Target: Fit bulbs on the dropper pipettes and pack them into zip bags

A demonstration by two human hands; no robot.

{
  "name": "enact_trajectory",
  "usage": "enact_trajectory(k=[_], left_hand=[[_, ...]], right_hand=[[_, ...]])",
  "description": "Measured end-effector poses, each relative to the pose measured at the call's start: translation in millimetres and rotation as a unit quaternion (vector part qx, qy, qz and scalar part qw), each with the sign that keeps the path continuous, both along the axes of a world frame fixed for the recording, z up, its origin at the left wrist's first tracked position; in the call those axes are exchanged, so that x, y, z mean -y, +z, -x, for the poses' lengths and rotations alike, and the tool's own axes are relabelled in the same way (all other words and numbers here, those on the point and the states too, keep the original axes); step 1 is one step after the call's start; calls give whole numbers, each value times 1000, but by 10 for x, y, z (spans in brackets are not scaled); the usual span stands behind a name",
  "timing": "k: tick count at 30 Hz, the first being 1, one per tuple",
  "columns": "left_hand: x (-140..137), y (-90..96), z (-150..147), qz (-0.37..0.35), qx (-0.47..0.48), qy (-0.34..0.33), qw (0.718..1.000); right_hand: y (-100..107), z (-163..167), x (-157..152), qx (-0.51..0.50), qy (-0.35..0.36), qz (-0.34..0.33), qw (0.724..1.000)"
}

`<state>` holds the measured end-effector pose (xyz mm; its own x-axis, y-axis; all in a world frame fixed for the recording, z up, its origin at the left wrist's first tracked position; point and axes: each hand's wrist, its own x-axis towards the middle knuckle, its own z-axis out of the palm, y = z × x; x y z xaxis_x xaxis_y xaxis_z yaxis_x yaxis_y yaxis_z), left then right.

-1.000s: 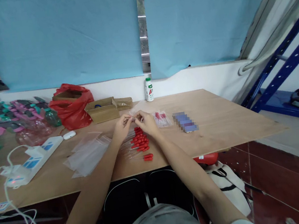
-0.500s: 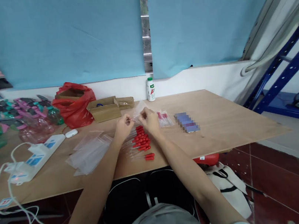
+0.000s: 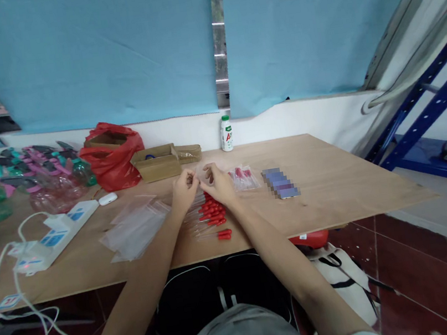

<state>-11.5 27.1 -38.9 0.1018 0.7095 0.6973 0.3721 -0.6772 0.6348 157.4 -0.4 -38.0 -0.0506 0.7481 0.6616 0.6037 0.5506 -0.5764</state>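
Note:
Close together above the middle of the table, my left hand [image 3: 185,189] and my right hand [image 3: 218,185] pinch a clear plastic bag [image 3: 200,168], most of it hidden by my fingers. Whether anything is inside it I cannot tell. Just below my hands lies a pile of droppers [image 3: 212,211] with red bulbs and clear stems. To the left, flat clear plastic bags [image 3: 134,231] are spread in a loose stack. Right of my right hand are clear bags with red-bulbed droppers [image 3: 245,177] in them.
A phone [image 3: 280,183] lies to the right on the wooden table [image 3: 336,190]. A white bottle [image 3: 226,133], cardboard box [image 3: 157,163] and red plastic bag [image 3: 115,161] stand along the back. Spray bottles [image 3: 55,181] and a power strip [image 3: 55,237] are at left.
My right hand has shifted slightly left and turned, its fingertips now close to my left hand's. The clear bag shows less above my fingers. More of the filled bags shows.

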Motion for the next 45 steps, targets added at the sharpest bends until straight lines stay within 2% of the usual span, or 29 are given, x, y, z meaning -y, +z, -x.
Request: enact_trajectory(k=[6,9,12,16,20,24,27,31,33,36,39,42,43,45], left_hand=[[-91,-57,-5,45,90,-66,993],[-80,-52,-17,47,105,-77,990],[-28,-11,-17,9,73,-40,996],[24,50,15,-55,11,50,997],[5,50,43,-59,-17,95,994],[-52,2,48,-15,2,58,998],[-87,-22,42,4,28,19,999],[-99,6,11,31,108,-12,994],[-96,37,-12,49,154,-27,986],[-97,69,-39,77,219,-33,972],[-122,70,-41,116,291,-48,948],[-174,66,-13,162,359,-91,915],[-192,68,-1,172,378,-102,904],[-220,76,19,188,405,-115,887]], right_hand=[[-9,-7,10,16,-4,1,1000],[-6,-6,11,21,0,0,1000],[4,-10,19,23,-18,0,1000],[26,-38,34,-2,-79,-15,997],[51,-56,46,-34,-104,-24,994],[78,-53,62,-30,-67,-19,997],[80,-54,65,2,-17,-48,999],[35,-41,35,54,36,-57,996],[4,-32,15,79,37,-47,995],[-23,-52,-5,80,-5,-36,996],[-14,-125,-29,39,-21,-38,998],[8,-183,-95,-77,42,-32,996],[15,-184,-126,-144,65,-19,987],[26,-159,-182,-280,109,22,954]])
